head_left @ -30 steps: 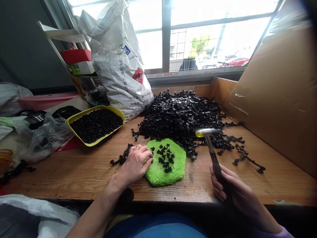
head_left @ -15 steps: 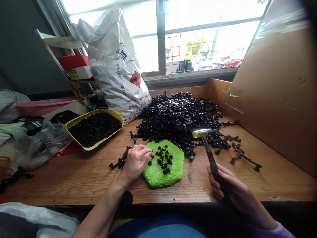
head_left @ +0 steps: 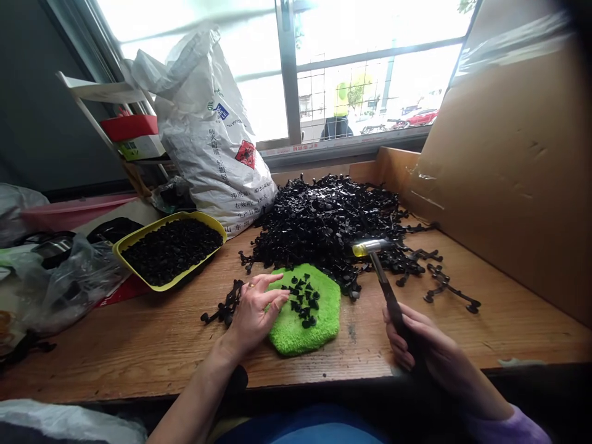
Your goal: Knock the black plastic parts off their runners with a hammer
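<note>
My left hand (head_left: 252,311) hovers over the left edge of a bright green fuzzy cloth pad (head_left: 291,339), fingers apart, with no piece visible in its grip. Small black plastic pieces (head_left: 305,299) lie scattered on the pad, some right at my fingertips. In my right hand (head_left: 419,336) is a hammer (head_left: 383,274) with a dark handle, a shiny metal head and a yellow face pointing left. Its head is raised to the right of the pad. A small cluster of black plastic parts (head_left: 226,308) lies left of the pad, partly behind my left hand.
Behind the pad rises a large heap of black plastic parts (head_left: 324,216). A yellow tub (head_left: 160,287) full of small black pieces stands at left, near a tall white sack (head_left: 203,135). Cardboard (head_left: 509,185) walls the right side. Loose black strips (head_left: 448,290) lie near it.
My left hand's fingers have spread from a pinch around a small black piece. My right hand still grips the hammer in nearly the same pose. The whole view has shifted slightly.
</note>
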`<action>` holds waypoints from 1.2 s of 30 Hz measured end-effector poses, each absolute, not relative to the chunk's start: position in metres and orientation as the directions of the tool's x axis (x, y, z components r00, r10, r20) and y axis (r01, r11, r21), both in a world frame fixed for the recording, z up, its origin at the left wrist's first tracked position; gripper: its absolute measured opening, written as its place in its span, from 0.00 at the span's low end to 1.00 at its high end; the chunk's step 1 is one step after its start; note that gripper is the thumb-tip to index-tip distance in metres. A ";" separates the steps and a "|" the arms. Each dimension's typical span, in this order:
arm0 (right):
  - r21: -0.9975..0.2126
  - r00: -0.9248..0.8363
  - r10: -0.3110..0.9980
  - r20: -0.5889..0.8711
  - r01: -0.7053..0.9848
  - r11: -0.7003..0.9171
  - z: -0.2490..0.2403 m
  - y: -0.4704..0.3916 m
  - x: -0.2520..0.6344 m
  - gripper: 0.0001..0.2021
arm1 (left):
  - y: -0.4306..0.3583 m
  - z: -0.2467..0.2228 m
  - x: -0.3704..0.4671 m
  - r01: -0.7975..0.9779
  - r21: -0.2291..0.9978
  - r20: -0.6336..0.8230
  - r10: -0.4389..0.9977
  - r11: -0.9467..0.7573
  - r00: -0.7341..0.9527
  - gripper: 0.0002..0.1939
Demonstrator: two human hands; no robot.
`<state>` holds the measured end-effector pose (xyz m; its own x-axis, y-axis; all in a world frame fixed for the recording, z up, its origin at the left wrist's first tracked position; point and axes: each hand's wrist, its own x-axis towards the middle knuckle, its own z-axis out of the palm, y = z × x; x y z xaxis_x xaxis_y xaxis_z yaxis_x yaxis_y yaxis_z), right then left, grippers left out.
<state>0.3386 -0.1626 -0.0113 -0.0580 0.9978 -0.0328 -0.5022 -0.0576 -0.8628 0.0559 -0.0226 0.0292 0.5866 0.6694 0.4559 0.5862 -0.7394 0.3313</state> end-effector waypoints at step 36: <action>-0.852 0.031 0.967 -0.251 -0.481 -0.206 -0.011 -0.162 0.336 0.09 | 0.018 0.037 -0.029 0.682 0.211 0.269 0.712 -0.700 0.648 0.24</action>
